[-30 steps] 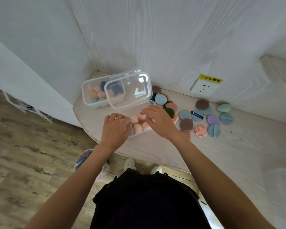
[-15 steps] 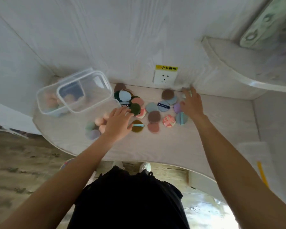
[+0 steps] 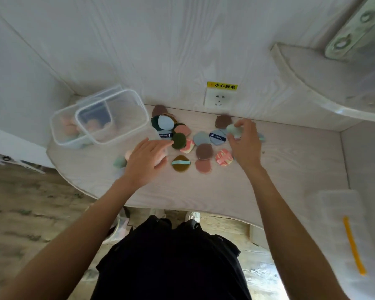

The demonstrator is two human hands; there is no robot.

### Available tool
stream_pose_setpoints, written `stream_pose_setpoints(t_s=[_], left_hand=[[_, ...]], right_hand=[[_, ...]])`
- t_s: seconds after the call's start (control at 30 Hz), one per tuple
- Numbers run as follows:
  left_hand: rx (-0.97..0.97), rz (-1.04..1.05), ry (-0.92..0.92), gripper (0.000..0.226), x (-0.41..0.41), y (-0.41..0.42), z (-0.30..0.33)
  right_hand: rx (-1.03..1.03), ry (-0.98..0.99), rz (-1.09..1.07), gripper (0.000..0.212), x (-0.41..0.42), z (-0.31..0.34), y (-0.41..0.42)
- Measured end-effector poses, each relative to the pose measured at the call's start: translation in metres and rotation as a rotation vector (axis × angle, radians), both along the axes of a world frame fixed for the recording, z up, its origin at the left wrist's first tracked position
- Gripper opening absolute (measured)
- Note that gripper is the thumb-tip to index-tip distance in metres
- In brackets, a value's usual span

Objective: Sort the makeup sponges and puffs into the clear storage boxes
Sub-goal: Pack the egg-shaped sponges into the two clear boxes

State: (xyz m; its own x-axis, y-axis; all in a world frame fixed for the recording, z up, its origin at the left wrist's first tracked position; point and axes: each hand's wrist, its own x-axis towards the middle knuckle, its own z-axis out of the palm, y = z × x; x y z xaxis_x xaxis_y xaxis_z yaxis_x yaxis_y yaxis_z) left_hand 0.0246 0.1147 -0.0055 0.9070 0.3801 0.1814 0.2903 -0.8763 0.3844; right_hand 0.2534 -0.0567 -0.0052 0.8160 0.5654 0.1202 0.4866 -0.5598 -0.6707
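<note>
Several flat puffs [image 3: 204, 151] in brown, blue, green and pink lie spread on the pale desk [image 3: 290, 165]. My right hand [image 3: 245, 144] pinches a pale green sponge [image 3: 234, 129] at the right end of the spread. My left hand [image 3: 146, 160] lies flat with straight fingers over a low clear box of pink sponges; a green sponge [image 3: 120, 162] shows at its left. A clear storage box [image 3: 80, 126] with sponges inside stands at the back left, and a clear lid [image 3: 113, 115] leans on it.
A wall socket [image 3: 219, 100] with a yellow label sits just behind the puffs. A curved white shelf [image 3: 312, 83] juts out at the right. A pale sheet with a yellow strip [image 3: 353, 245] lies at the right. The desk's curved front edge runs near my body.
My view swung right. My right hand left the near box, reached to the far right of the puffs and picked up the pale green sponge. My left hand stayed over the near box.
</note>
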Motion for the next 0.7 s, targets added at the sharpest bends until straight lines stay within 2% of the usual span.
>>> stream_pose_setpoints(t_s=[0.07,0.13,0.23,0.33,0.47,0.53,0.63,0.7], left_hand=[[-0.013,0.128,-0.031,0.045,-0.015,0.001,0.01],[-0.047,0.296,0.036,0.06,-0.033,0.004,0.012],[-0.066,0.428,0.177,0.086,-0.061,0.017,0.006],[-0.092,0.44,0.303,0.091,-0.074,0.029,-0.001],[-0.048,0.403,0.41,0.089,-0.063,0.029,-0.008],[-0.007,0.388,0.429,0.081,-0.06,0.029,-0.008],[-0.001,0.385,0.387,0.064,-0.062,0.029,-0.008],[-0.008,0.382,0.372,0.062,-0.064,0.028,-0.008]], right_hand=[[0.118,0.21,0.026,0.03,-0.032,0.006,0.012],[0.146,0.367,0.19,0.034,-0.062,0.01,0.031],[0.177,0.402,0.426,0.027,-0.094,0.014,0.07],[0.174,0.456,0.472,0.028,-0.119,0.02,0.109],[0.125,0.367,0.549,0.024,-0.136,0.013,0.148],[0.069,0.292,0.605,0.022,-0.143,0.004,0.16],[-0.059,0.127,0.687,0.02,-0.144,-0.006,0.166],[-0.163,-0.044,0.762,0.017,-0.143,-0.01,0.165]])
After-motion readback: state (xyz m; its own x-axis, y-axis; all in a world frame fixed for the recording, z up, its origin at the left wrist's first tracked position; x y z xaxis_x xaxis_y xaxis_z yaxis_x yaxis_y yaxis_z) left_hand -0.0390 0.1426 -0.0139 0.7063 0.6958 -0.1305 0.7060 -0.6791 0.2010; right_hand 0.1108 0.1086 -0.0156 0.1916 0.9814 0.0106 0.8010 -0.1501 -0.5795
